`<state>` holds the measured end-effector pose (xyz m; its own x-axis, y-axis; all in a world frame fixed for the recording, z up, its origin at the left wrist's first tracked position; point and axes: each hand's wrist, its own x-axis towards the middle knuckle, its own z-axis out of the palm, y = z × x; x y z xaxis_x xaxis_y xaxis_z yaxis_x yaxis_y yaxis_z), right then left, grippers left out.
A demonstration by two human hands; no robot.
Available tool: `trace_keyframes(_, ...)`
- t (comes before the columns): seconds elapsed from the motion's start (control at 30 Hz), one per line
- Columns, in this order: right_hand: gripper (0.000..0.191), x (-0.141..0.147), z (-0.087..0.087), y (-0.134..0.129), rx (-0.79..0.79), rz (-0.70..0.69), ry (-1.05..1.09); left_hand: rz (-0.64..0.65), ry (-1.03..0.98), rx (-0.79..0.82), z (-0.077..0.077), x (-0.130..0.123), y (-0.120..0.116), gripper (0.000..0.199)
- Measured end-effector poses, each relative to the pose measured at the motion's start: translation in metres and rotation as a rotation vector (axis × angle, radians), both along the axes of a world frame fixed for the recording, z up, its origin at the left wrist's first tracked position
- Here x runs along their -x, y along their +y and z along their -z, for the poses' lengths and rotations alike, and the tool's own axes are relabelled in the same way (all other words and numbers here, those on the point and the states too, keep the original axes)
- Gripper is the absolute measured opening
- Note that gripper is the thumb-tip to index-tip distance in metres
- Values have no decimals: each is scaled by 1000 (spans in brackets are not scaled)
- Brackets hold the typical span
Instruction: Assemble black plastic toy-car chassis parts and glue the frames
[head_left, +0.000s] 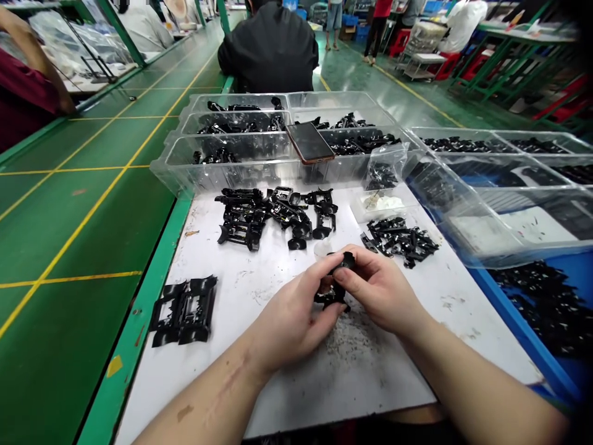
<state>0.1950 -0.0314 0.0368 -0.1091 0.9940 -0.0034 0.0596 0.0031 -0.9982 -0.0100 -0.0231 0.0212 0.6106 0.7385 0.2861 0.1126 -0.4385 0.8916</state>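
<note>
Over the middle of the white work surface, both hands hold one black plastic frame part (327, 296). My left hand (296, 315) grips it from the left, thumb below and fingers along the far side. With the thumb pressed on its upper end, my right hand (382, 287) closes on the same part from the right. The fingers cover much of it. Two similar black frames (197, 309) lie side by side on the left. A pile of black frames (241, 216) lies beyond my hands, and a heap of small black pieces (403, 238) is at the right.
A clear divided tray (222, 176) of black parts stands at the back, with a phone (310, 142) resting on it. A small white box (380, 207) sits near a plastic bag of parts. Right are another clear tray (472, 225) and a blue bin (532, 334). A person (269, 49) sits ahead.
</note>
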Motion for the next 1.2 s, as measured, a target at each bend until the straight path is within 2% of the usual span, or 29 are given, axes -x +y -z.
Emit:
trace_keyframes(0.27,30,3,-3,0,-45,-2,-6,5,15,-80,0,-1,1,69)
trace_keyframes(0.4,32,1,2,2,-36,-32,-24,5,36,-14,1,-1,4,68)
trace_keyframes(0.47,34,-2,6,3,-82,-40,-57,-13,45,11,1,1,6,64)
trace_keyframes(0.53,35,-8,10,6,-194,20,-154,-43,49,27,2,2,9,57)
trace_keyframes(0.67,26,-18,17,14,-381,256,-532,-144,3,117,3,6,16,48)
trace_keyframes(0.73,31,-17,22,20,-403,273,-660,-180,-45,161,4,8,19,48)
trace_keyframes(0.83,41,-9,29,31,-379,275,-717,-191,-90,197,4,9,22,48)
trace_keyframes(0.97,19,-3,32,38,-355,309,-679,-195,-98,217,3,8,22,48)
trace_keyframes(1.1,26,-13,19,29,-309,306,-505,-178,-68,239,1,6,21,52)
trace_keyframes(1.2,29,-24,8,19,-187,233,-247,-149,-21,242,-1,5,19,54)
